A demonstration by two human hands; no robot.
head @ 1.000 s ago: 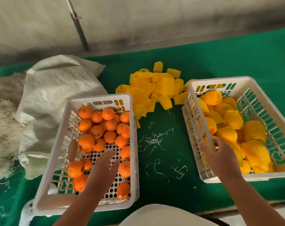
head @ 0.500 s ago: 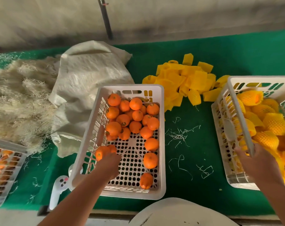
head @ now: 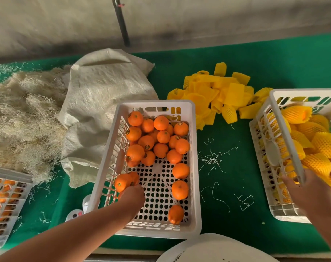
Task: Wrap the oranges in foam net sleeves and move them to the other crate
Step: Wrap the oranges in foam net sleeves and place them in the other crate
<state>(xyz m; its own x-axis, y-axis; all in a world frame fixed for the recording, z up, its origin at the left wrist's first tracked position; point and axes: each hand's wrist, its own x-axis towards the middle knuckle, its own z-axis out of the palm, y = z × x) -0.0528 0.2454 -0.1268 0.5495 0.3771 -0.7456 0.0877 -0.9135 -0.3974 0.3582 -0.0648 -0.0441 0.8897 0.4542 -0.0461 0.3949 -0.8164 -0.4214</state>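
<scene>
Left hand curls onto an orange just ahead of it; right hand grips the sleeved-fruit crate's rim.

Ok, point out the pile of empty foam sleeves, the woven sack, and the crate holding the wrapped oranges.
pile of empty foam sleeves [head: 223,93], head view, on a flat yellow sleeve mid-pile.
woven sack [head: 104,95], head view, on its bulging upper face.
crate of wrapped oranges [head: 280,133], head view, on its white left rim.

Three white crates, one woven sack, two hands; oranges and sleeves too heaped to count.
</scene>
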